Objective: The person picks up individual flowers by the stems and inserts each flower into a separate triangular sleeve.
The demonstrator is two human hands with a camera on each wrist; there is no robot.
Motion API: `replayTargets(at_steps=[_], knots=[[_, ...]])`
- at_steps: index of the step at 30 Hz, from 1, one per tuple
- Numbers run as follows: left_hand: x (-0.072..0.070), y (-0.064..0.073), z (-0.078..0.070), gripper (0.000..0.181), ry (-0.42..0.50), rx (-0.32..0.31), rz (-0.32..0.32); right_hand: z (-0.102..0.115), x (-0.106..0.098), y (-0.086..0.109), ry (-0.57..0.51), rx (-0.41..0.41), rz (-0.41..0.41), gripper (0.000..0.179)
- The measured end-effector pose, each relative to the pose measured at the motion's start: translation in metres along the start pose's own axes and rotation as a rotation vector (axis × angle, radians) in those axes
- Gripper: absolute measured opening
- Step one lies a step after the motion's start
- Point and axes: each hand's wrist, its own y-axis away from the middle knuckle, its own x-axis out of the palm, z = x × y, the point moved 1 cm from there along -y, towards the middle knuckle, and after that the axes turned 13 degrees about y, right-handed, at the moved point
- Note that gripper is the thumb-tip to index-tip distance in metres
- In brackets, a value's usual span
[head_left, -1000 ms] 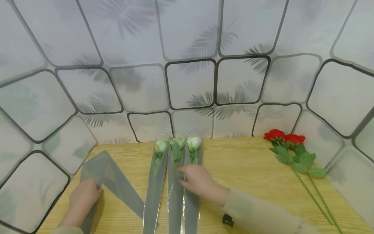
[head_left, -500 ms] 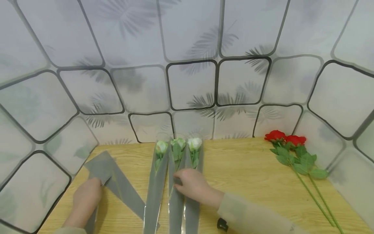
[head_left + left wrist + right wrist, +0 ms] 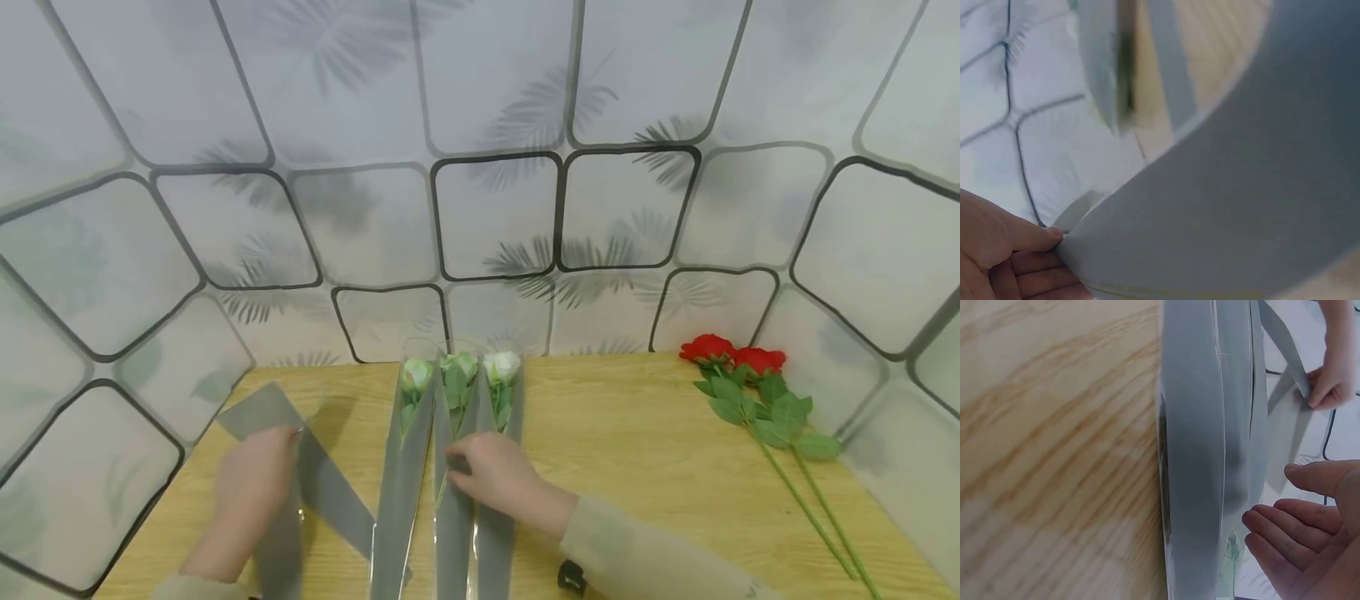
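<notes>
Left hand (image 3: pixel 255 475): you shifted it right, pinching a wrapper's (image 3: pixel 1222 206) edge.
Right hand (image 3: pixel 498 477): parted fingers held nothing.
Table (image 3: pixel 607 425): lay wide between wrapped flowers (image 3: pixel 453 533) and roses (image 3: pixel 759 359).

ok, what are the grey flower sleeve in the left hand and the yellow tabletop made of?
Thin grey flower sleeve in the left hand: likely matte plastic film, since it bends in one smooth curve; coated paper possible. Yellow tabletop: wood or printed laminate, low sheen; grain lines fit either.
</notes>
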Motion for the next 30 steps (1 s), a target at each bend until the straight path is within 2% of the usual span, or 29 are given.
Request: replayTargets(at_steps=[2, 8, 12, 22, 27, 30], knots=[[0.0, 0.002, -0.01, 0.018, 0.001, 0.04, -0.021, 0.0, -0.001, 0.0, -0.003, -0.004, -0.005, 0.031], [0.004, 0.004, -0.043, 0.016, -0.013, 0.118, -0.027, -0.001, -0.001, 0.002, -0.039, 0.003, -0.004, 0.032], [0.007, 0.0, -0.063, 0.015, -0.017, 0.165, -0.051, -0.003, -0.001, 0.002, -0.055, 0.011, -0.002, 0.032], [0.015, -0.009, -0.102, 0.016, -0.055, 0.317, -0.145, -0.007, -0.011, 0.002, -0.089, 0.033, -0.022, 0.033], [0.016, -0.008, -0.122, 0.01, -0.108, 0.401, -0.183, -0.014, -0.016, 0.001, -0.244, 0.079, -0.011, 0.036], [0.017, -0.005, -0.132, 0.019, -0.122, 0.458, -0.201, -0.02, -0.019, 0.001, -0.357, 0.129, -0.022, 0.041]])
